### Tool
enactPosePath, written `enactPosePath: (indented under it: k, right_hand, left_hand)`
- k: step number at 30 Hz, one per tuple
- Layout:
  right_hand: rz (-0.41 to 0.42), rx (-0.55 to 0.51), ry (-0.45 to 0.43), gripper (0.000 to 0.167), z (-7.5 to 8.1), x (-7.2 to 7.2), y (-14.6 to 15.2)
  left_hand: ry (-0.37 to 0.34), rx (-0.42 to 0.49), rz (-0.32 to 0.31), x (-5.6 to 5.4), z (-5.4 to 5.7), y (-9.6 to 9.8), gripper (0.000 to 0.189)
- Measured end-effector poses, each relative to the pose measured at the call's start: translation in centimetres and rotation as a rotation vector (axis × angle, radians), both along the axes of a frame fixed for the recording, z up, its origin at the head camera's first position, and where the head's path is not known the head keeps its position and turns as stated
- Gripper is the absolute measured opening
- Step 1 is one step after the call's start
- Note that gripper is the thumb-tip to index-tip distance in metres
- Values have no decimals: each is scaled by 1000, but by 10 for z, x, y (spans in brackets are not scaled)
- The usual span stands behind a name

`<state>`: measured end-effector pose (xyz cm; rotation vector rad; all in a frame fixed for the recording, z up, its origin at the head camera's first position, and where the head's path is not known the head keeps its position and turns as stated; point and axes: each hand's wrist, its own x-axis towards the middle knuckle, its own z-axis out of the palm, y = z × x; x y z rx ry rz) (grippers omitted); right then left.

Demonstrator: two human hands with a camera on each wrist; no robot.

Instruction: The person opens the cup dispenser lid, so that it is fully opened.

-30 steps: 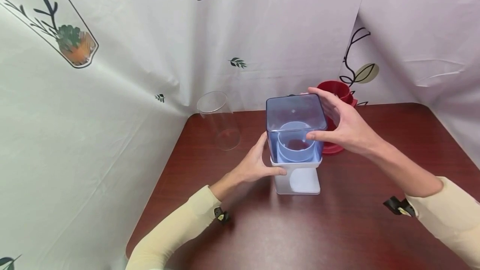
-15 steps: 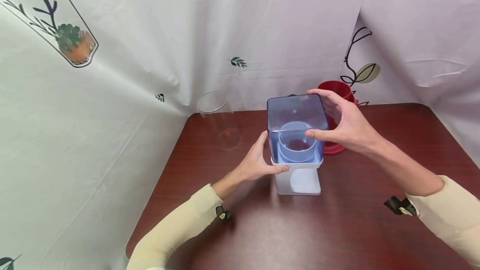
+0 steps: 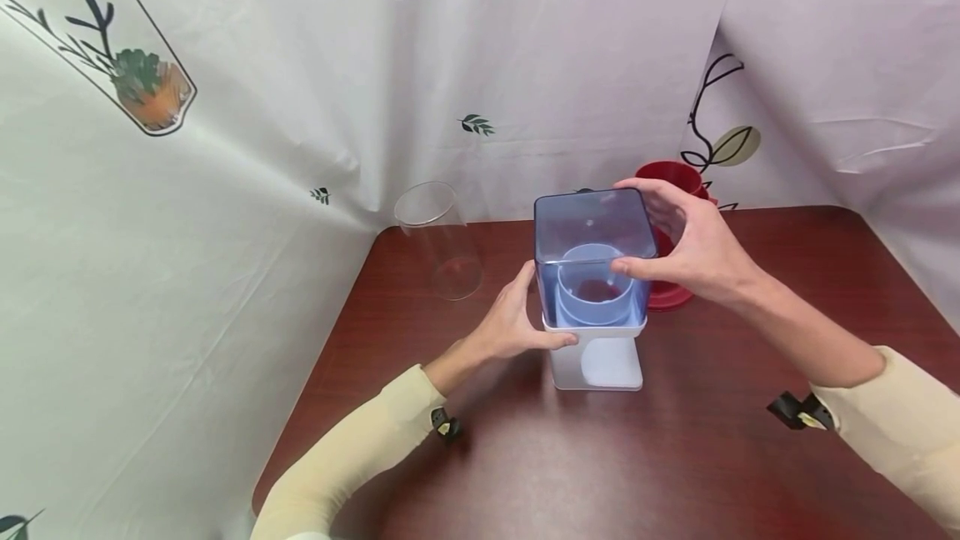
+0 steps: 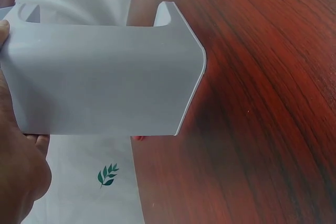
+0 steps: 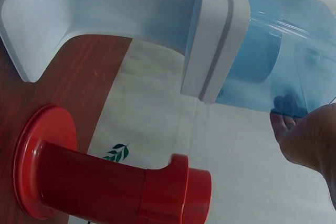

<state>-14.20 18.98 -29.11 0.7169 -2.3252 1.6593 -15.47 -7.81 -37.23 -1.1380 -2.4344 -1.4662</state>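
Observation:
A see-through blue square tank (image 3: 592, 227), with a ring-shaped part inside, sits upside-down-cup fashion on a white stand (image 3: 611, 361) upright on the table. My left hand (image 3: 510, 327) grips the stand's upper left side just below the tank, its thumb across the front. In the left wrist view, the stand's plain back (image 4: 100, 77) fills much of the picture. My right hand (image 3: 705, 252) holds the tank near its upper right corner, thumb in front and fingers behind. Some right fingers (image 5: 287, 119) show through the blue wall in the right wrist view.
Behind the right hand stands a red object with a round base and a tubular column (image 5: 94, 179), partly hidden in the head view. A clear cylinder (image 3: 452, 277) stands at the back left of the dark red wooden table (image 3: 570, 465). Patterned white cloth (image 3: 555, 90) hangs behind.

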Motion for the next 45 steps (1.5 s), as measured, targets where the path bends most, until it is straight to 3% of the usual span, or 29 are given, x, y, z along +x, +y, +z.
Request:
enactPosePath:
  k: [16,23,27,33,35,42,45]
  right_hand:
    - [11,-25,19,80,-1,2,1]
    - [31,-33,33,83,-1,2,1]
    - [37,-39,38,83,-1,2,1]
    - [7,-13,26,80,-1,4,0]
    - [-4,-4,15,79,0,5,0]
    - [-7,-2,-31,78,4,6,0]
    - [5,-14,-41,77,5,5,0]
  left_hand:
    - [-9,-19,5,2,1,2,98]
    - [-12,-36,19,-18,-29,0,104]
    - [-21,-45,15,-21,-32,-1,103]
    - [-28,-16,-15,-21,-32,-1,103]
    - [-25,-6,-24,-16,-23,0,103]
    - [-3,-17,-15,-18,-24,-1,106]
    - [11,-14,-14,-7,-11,1,104]
